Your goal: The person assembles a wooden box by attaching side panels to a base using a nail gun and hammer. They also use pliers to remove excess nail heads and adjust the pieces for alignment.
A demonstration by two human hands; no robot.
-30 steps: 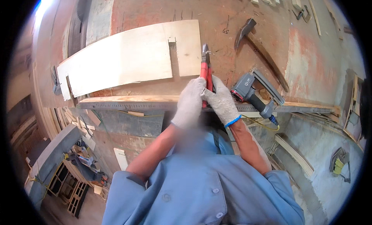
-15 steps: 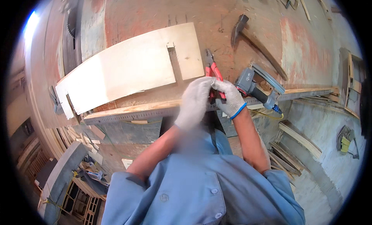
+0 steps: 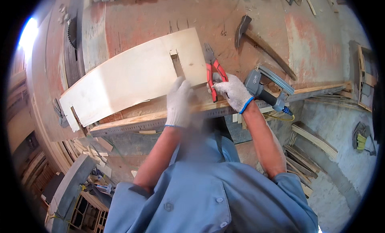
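A grey-white knit glove covers my left hand [image 3: 178,101]. It lies at the near edge of a pale plywood panel [image 3: 132,74], its fingers stretched toward the rectangular slot in the panel's right part; whether they press on the wood I cannot tell. My right hand [image 3: 236,92], gloved with a blue cuff, is closed on red-handled pliers [image 3: 216,68]. The pliers' handles are spread apart and their jaws point away from me, just right of the panel. A grey pneumatic nail gun [image 3: 260,86] lies right of that hand. Farther off rests a hammer [image 3: 266,48] with a wooden handle.
A long wooden strip beside a metal straightedge [image 3: 160,120] runs along the bench's near edge. At the far left a toothed saw blade [image 3: 72,32] rises from the worktable [image 3: 140,16]. Wood offcuts [image 3: 311,138] are stacked at lower right. A yellow hose [image 3: 280,118] leaves the nail gun.
My hands have come apart: the left moved left from the pliers to the panel's edge. The pliers stay in my right hand, now more exposed, with handles spread wider. The view has shifted slightly.
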